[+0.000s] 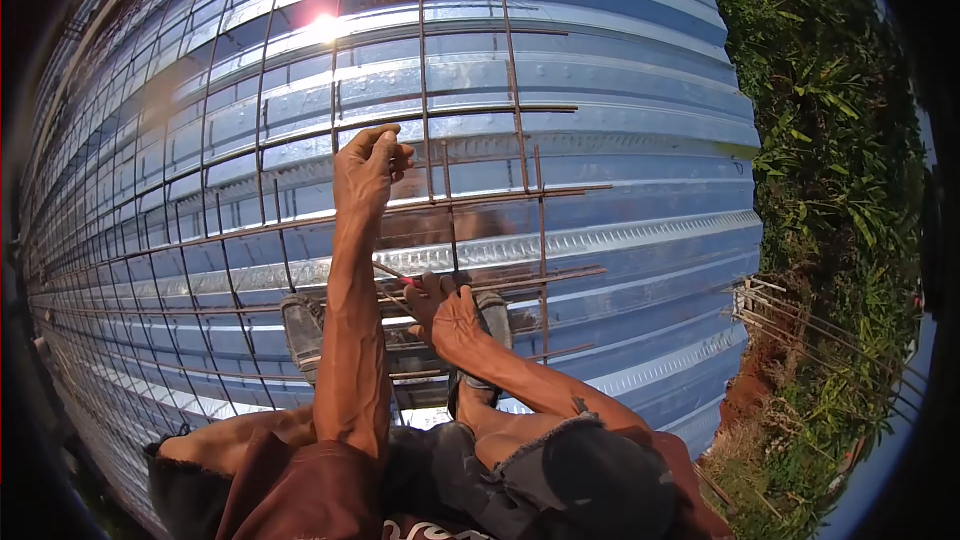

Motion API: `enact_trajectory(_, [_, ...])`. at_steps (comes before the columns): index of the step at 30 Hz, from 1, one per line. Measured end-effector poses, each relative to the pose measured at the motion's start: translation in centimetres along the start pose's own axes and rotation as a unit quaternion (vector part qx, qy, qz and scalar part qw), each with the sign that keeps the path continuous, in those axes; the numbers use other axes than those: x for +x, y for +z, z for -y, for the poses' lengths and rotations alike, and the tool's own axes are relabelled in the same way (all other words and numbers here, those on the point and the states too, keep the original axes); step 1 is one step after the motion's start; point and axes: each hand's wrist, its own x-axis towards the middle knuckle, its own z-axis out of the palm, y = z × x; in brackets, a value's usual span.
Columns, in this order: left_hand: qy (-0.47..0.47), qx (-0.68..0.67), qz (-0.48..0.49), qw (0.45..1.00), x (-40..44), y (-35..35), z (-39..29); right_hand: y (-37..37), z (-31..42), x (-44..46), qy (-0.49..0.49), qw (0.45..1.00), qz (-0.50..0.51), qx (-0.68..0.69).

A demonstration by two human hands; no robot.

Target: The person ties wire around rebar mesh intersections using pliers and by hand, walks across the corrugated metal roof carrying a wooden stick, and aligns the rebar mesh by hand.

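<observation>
My left hand (pixel 368 172) is raised over the rebar grid (pixel 424 60), its fingers curled and thumb pressed to the forefinger. Anything in that pinch is too small to make out. Lower and to the right, my right hand (pixel 446 316) is closed around a thin tool with a red part (pixel 408 281), mostly hidden by the fingers. A slim rod extends from it toward my left forearm. Steel bars cross just beyond this hand, and a shoe (pixel 492 318) is close beside it.
Ridged metal decking (pixel 640 160) lies under the bars and reflects bright sun. Bar ends stick out to the right. The deck's edge drops to green plants (pixel 830 140), with thin sticks (pixel 765 300) beside it. My other shoe (pixel 302 332) stands among the bars.
</observation>
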Motion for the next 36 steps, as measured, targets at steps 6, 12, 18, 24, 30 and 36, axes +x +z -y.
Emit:
enact_trajectory(6, [0.015, -0.014, 0.055, 0.998, -0.7, 3.8, -3.1, -2.1, -0.8, -0.4, 0.073, 0.993, 0.042, 0.081])
enact_trajectory(12, [-0.040, -0.078, 0.129, 0.988, -1.6, 4.4, -3.3, -13.5, -5.9, -6.4, 0.300, 0.921, 0.065, 0.240])
enact_trajectory(18, [-0.289, -0.006, 0.345, 0.893, -3.8, 11.0, 5.9, -24.9, -9.5, -6.8, 0.372, 0.922, 0.105, 0.021])
enact_trajectory(24, [-0.373, -0.133, 0.210, 0.894, -6.4, 15.7, 10.2, -24.5, -9.5, -1.8, 0.360, 0.894, 0.194, -0.182])
enact_trajectory(30, [-0.387, -0.160, 0.201, 0.885, -5.6, 17.2, 10.7, -24.5, -8.5, 2.3, 0.348, 0.863, 0.283, -0.233])
enact_trajectory(36, [-0.375, -0.178, 0.230, 0.880, -5.6, 16.7, 11.6, -23.9, -7.5, 3.1, 0.284, 0.856, 0.309, -0.301])
